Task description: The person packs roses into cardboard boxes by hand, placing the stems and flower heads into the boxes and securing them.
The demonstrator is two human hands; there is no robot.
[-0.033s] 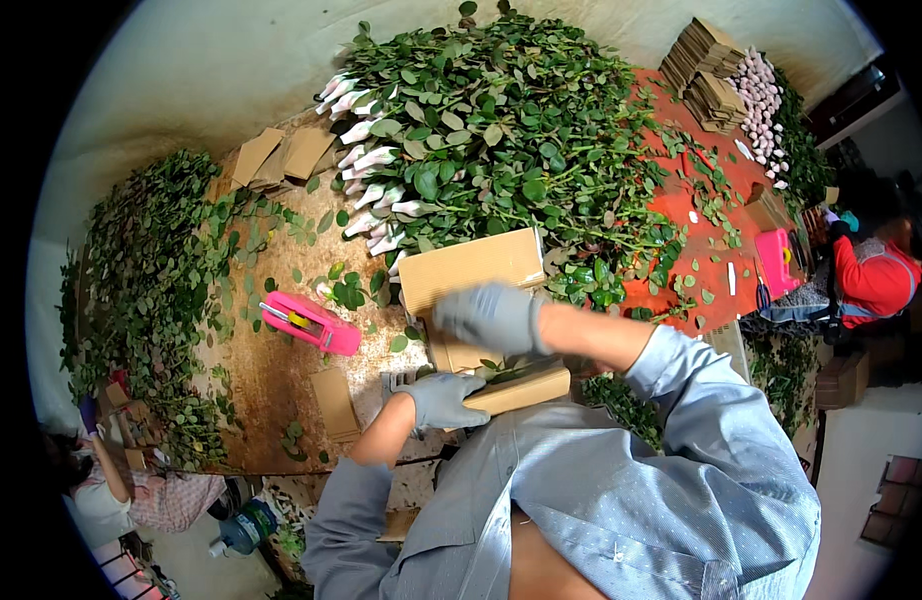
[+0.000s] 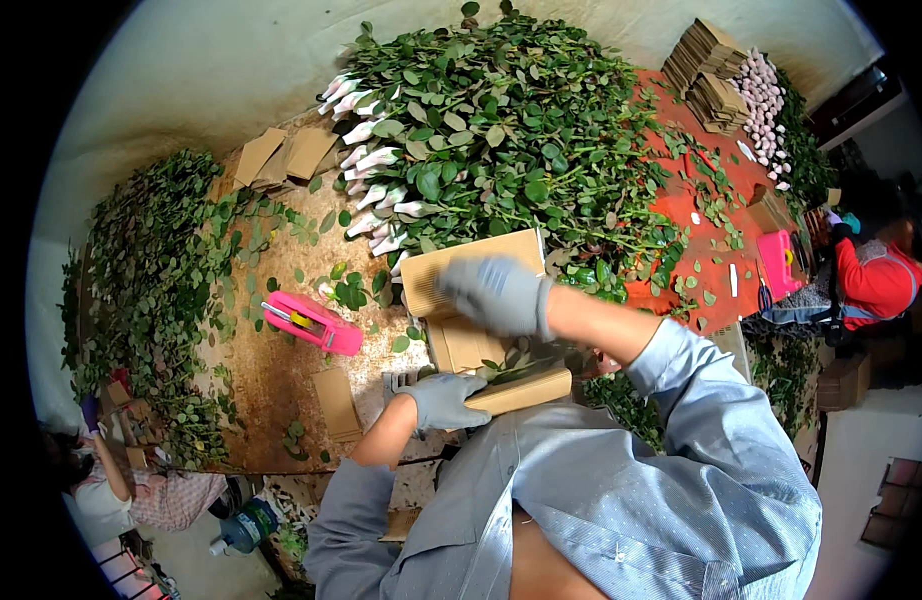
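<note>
A folded piece of brown cardboard lies in front of me, its wide far flap (image 2: pixel 473 262) raised and its near flap (image 2: pixel 521 390) against my shirt. Some rose stems and leaves (image 2: pixel 513 362) show between the flaps. My left hand (image 2: pixel 444 402), in a grey glove, is closed on the left end of the near flap. My right hand (image 2: pixel 496 295), gloved too, is over the far flap; motion smears its fingers, and whether they grip anything is unclear. Left of the cardboard, a pink tape dispenser (image 2: pixel 316 324) rests on the worn table (image 2: pixel 251 370).
A large heap of leafy rose stems (image 2: pixel 511 130) with white-wrapped heads lies beyond the cardboard. More stems (image 2: pixel 146 300) line the left side. Cardboard stacks (image 2: pixel 706 60) stand far right. Co-workers are at the right (image 2: pixel 871 275) and lower left (image 2: pixel 146 490).
My right hand has shifted slightly up and away from me over the far flap. My left hand stays at the near flap.
</note>
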